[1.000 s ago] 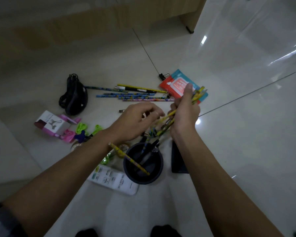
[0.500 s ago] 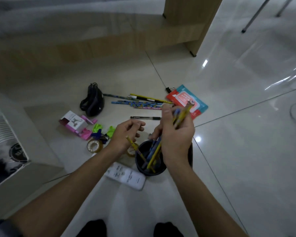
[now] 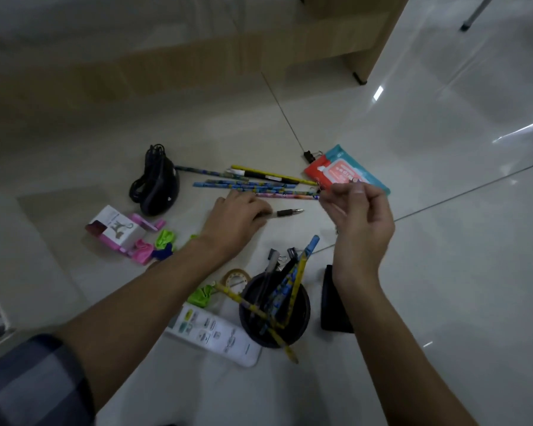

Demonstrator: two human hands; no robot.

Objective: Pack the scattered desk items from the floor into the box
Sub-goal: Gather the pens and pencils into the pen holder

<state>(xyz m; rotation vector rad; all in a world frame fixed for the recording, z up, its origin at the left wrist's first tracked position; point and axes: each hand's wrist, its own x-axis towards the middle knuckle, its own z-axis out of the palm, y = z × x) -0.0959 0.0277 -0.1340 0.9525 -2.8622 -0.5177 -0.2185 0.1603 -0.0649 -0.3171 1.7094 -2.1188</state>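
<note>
Pen (image 3: 286, 212) lies on the floor just beyond the black pencil cup (image 3: 303, 327), its rear end under the left hand's (image 3: 237, 215) curled fingers. It looks light, stiff and slick, so it is best pinched mid-barrel. The right hand (image 3: 363, 222) hovers loosely curled, apparently empty.

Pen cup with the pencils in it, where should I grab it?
Grip the pen cup by its outer wall from the right: pencils overhang its far, left and near rim, and the remote lies close on its left.
</note>
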